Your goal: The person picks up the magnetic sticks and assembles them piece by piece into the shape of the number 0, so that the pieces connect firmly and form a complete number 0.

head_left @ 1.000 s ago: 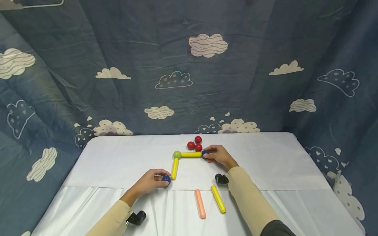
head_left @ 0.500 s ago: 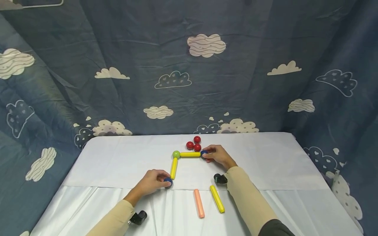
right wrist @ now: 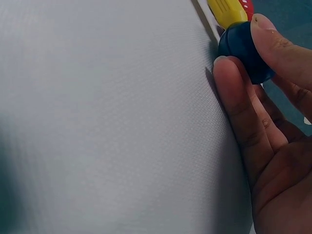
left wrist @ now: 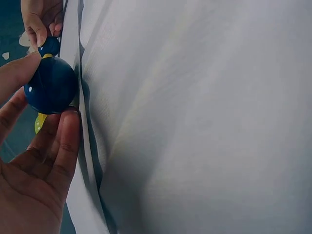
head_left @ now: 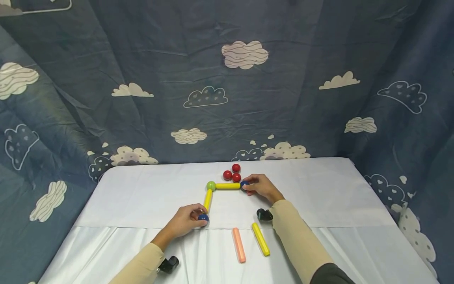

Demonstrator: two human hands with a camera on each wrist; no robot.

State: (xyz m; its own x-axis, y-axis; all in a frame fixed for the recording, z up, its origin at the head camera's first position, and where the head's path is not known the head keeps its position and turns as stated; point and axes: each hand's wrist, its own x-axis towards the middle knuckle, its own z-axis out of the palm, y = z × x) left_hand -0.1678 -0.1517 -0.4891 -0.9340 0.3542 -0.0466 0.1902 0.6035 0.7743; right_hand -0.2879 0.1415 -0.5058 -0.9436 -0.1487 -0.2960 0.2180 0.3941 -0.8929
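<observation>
My left hand [head_left: 184, 221] pinches a blue ball [head_left: 203, 219] at the near end of a yellow stick [head_left: 208, 200]. In the left wrist view this blue ball [left wrist: 51, 86] sits between thumb and fingers. The stick's far end meets a green ball [head_left: 211, 185], from which a second yellow stick [head_left: 228, 186] runs right. At that stick's right end my right hand [head_left: 263, 187] grips another blue ball [head_left: 244, 185]. The right wrist view has this blue ball [right wrist: 245, 51] against the yellow stick [right wrist: 228, 12], held by thumb and fingertips.
Three red balls [head_left: 235, 168] cluster just behind the right-running stick. Nearer me lie a pink stick [head_left: 239, 245] and a loose yellow stick [head_left: 260, 239], side by side on the white cloth [head_left: 319, 197]. A dark curtain with clouds [head_left: 198, 59] hangs behind the table.
My left hand has shifted slightly right, bringing its blue ball to the near end of the yellow stick. The right hand keeps its hold on the other blue ball.
</observation>
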